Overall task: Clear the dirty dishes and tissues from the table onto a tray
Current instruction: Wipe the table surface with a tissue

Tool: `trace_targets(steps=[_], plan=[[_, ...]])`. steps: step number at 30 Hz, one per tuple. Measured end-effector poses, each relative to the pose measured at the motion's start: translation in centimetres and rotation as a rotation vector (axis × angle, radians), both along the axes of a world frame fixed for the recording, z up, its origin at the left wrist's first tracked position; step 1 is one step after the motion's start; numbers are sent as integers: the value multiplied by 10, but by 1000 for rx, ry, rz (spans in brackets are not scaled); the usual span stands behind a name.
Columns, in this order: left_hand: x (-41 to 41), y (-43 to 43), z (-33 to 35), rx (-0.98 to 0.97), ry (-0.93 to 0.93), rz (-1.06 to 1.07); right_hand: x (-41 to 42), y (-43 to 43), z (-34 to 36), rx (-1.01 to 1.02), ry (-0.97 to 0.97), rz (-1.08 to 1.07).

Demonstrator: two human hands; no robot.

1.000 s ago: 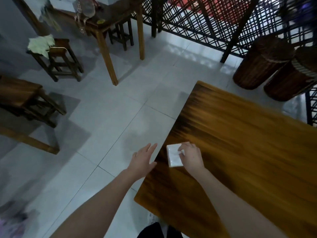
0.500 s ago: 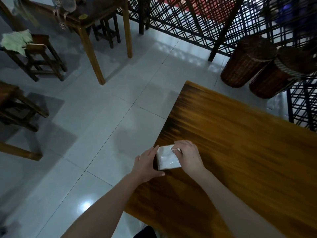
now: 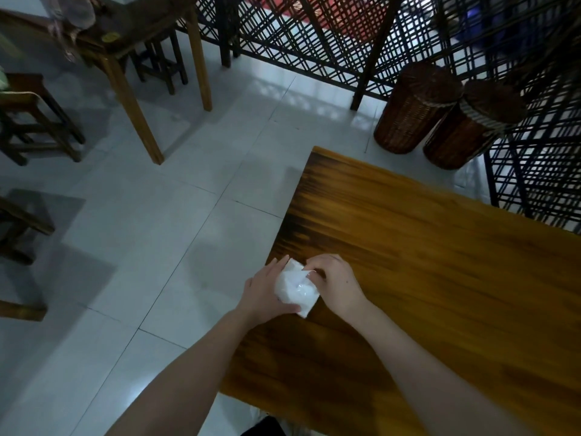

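A white folded tissue point(image 3: 295, 290) sits at the left edge of the wooden table point(image 3: 424, 262), partly lifted off the edge. My left hand point(image 3: 267, 294) cups it from the left, with the thumb under its near corner and the fingers along its far side. My right hand point(image 3: 336, 286) pinches the tissue's right top part with curled fingers. No tray or dishes are in view.
Two wicker baskets point(image 3: 415, 108) point(image 3: 468, 130) stand on the floor beyond the table's far corner, against a black lattice screen point(image 3: 345, 36). Another wooden table point(image 3: 132, 42) and stools point(image 3: 34, 118) stand at the upper left across white floor tiles.
My left hand came in from beside the table edge and closed around the tissue. The tissue went from lying flat to being bunched between both hands at the edge.
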State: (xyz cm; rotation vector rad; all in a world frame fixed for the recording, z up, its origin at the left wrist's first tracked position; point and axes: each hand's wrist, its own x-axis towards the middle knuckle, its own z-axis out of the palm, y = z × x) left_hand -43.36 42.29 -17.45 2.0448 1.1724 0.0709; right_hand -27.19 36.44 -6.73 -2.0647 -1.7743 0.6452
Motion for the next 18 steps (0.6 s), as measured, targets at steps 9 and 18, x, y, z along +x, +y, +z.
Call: trace_targets(steps=[9, 18], plan=[[-18, 4, -9, 15, 65, -62, -1, 5, -1, -88, -7, 30], [-35, 4, -15, 11, 60, 24, -14, 18, -10, -78, 13, 46]])
